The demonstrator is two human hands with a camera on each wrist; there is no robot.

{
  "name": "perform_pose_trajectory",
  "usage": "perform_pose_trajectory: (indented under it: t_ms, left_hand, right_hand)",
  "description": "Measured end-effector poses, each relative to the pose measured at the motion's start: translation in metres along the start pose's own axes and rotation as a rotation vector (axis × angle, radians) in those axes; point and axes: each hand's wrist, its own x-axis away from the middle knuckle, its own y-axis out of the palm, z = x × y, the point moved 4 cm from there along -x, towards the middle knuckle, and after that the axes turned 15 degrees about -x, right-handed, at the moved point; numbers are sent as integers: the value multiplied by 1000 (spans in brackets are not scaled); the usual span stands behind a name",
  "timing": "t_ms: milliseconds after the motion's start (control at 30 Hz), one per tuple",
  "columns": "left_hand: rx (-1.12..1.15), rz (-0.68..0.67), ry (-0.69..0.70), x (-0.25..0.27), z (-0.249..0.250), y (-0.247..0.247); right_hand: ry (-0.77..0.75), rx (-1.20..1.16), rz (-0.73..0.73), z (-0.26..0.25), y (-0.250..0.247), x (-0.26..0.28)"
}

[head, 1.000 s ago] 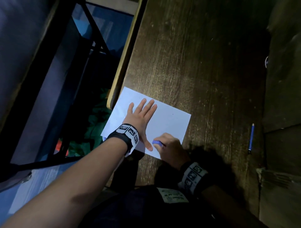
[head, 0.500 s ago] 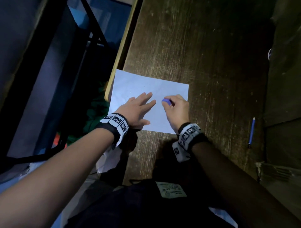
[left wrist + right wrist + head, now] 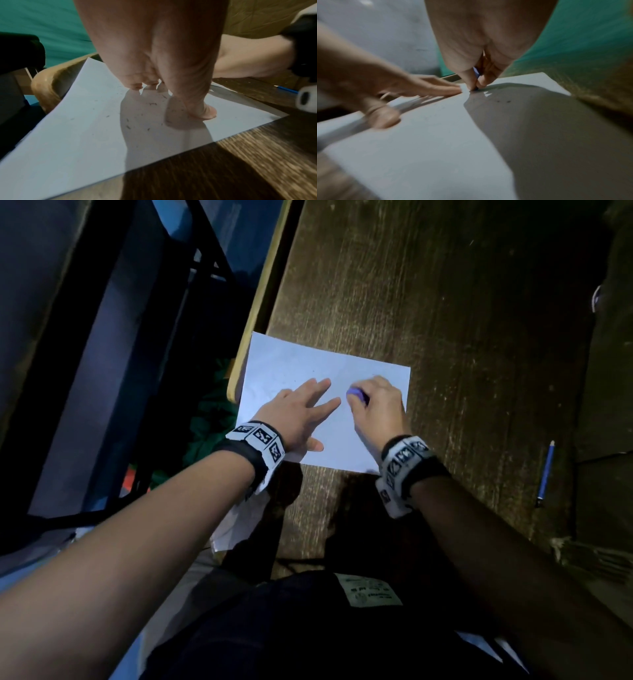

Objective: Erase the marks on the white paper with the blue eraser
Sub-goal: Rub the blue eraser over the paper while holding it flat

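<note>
Your right hand (image 3: 378, 409) pinches the small blue eraser (image 3: 356, 395), pressing it on the white rectangular paper sheet (image 3: 291, 364). At its 9 o'clock, your left hand (image 3: 298, 416) lies flat, fingers straight, holding the sheet on the dark wooden desk (image 3: 445, 302). A blue pen (image 3: 545, 470) lies at 3 o'clock, well apart.

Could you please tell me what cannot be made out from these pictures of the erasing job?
- Blue eraser: mostly hidden in all views by the right hand pinching it.
- Marks left on the white paper: too faint in the head view; the right wrist view is blurred; the left hand covers part.
- Blue pen: tip too small and dark in the head view.
</note>
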Motion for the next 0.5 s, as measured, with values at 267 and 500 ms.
perform_pose_trajectory:
  t_ms: [267, 500]
  left_hand:
    - [-71, 4, -20, -8, 0, 8]
    - [-62, -6, -32, -8, -1, 4]
  right_hand:
    - [-75, -5, -321, -12, 21, 47]
    - [14, -46, -87, -6, 23, 34]
